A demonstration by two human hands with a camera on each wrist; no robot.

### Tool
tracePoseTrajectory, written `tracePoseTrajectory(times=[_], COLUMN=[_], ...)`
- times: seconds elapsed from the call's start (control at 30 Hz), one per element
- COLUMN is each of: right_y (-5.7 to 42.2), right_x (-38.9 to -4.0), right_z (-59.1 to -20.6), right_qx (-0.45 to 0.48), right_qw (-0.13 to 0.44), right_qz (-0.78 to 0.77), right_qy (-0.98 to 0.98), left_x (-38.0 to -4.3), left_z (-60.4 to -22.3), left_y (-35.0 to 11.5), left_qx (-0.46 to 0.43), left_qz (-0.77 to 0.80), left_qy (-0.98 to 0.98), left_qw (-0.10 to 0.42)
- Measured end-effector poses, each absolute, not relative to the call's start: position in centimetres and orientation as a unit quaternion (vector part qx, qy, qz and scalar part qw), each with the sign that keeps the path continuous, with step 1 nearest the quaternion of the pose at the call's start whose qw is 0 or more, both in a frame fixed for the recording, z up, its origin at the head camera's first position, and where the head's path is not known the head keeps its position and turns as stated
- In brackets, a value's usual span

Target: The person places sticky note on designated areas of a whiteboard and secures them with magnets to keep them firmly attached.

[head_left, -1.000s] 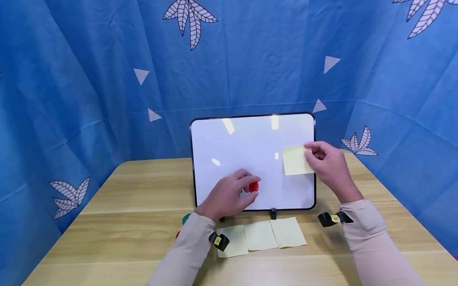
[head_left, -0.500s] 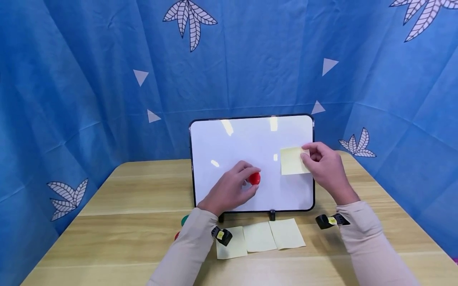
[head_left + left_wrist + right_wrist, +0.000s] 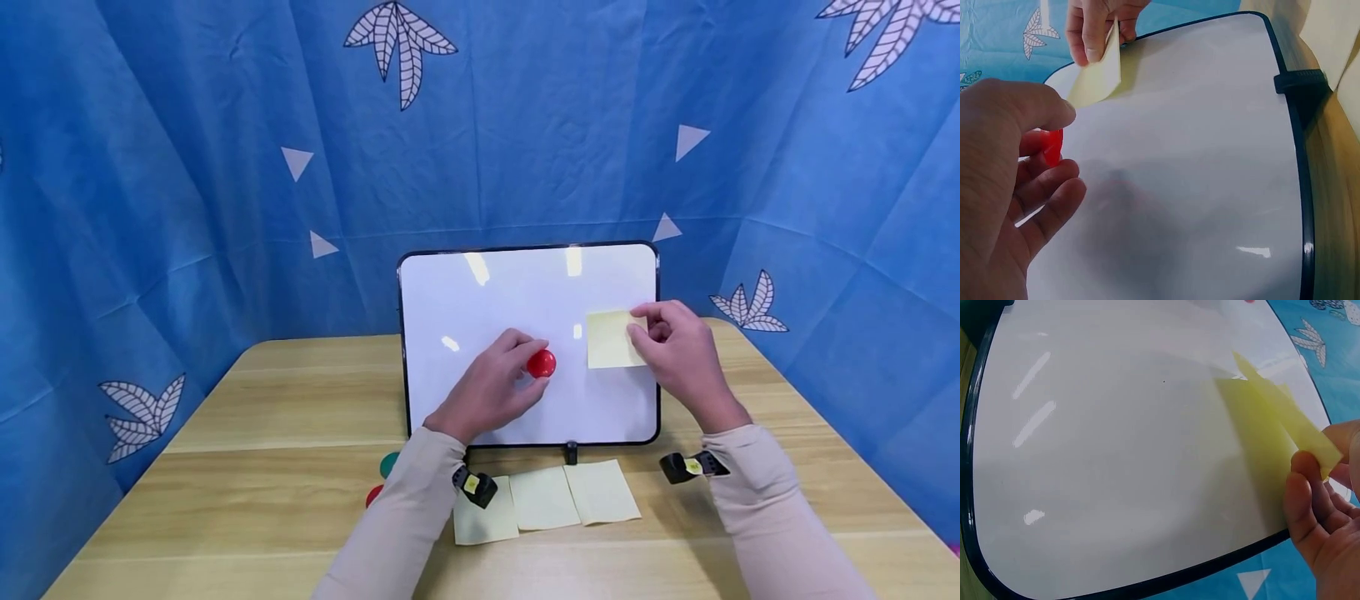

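Observation:
My left hand [image 3: 495,383] pinches a round red magnet [image 3: 542,363] between thumb and fingertips, in front of the middle of a whiteboard [image 3: 510,300]. In the left wrist view the red magnet [image 3: 1054,149] shows its edge between thumb and fingers. My right hand [image 3: 681,350] pinches the right edge of a pale yellow sticky note [image 3: 609,340] at the board's right side. The right wrist view shows the sticky note [image 3: 1285,409] bent and standing off the board, its yellow shadow or reflection on the white surface.
Three yellow sticky notes [image 3: 546,497] lie side by side on the wooden table [image 3: 300,417] before the board. A green disc [image 3: 388,463] and a red disc [image 3: 373,496] lie partly behind the left sleeve. Black feet [image 3: 572,452] support the whiteboard; a blue curtain [image 3: 525,125] hangs behind.
My left hand has moved up and slightly right with the red magnet, closer to the sticky note. My right hand with its note has shifted slightly left.

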State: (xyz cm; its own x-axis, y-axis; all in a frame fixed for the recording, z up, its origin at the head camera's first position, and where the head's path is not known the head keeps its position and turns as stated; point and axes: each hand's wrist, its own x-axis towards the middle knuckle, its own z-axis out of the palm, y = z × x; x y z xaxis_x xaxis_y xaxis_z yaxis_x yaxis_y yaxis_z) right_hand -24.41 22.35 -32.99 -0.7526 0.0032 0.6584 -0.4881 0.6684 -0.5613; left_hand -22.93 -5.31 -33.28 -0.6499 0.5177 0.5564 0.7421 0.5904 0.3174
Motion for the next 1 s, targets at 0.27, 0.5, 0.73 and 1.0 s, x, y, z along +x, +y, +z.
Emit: tracePoseTrajectory(times=[0.27, 0.5, 0.73, 1.0], right_y=[22.4, 22.4, 22.4, 22.4], right_x=[-24.5, -24.7, -24.8, -24.7], right_z=[-33.1, -33.2, -33.3, -33.2], right_qx=[0.156, 0.159, 0.162, 0.156], right_qw=[0.353, 0.367, 0.383, 0.384], right_qz=[0.360, 0.350, 0.343, 0.338], right_qy=[-0.849, -0.847, -0.842, -0.845], left_x=[-23.2, -23.4, -24.0, -24.5], left_z=[-33.1, -33.0, -32.4, -31.4], left_y=[-4.5, -3.6, -2.6, -1.6], left_qx=[-0.368, -0.355, -0.353, -0.350], left_qz=[-0.298, -0.313, -0.245, -0.217], left_qy=[-0.853, -0.853, -0.866, -0.867], left_qw=[0.218, 0.222, 0.255, 0.281])
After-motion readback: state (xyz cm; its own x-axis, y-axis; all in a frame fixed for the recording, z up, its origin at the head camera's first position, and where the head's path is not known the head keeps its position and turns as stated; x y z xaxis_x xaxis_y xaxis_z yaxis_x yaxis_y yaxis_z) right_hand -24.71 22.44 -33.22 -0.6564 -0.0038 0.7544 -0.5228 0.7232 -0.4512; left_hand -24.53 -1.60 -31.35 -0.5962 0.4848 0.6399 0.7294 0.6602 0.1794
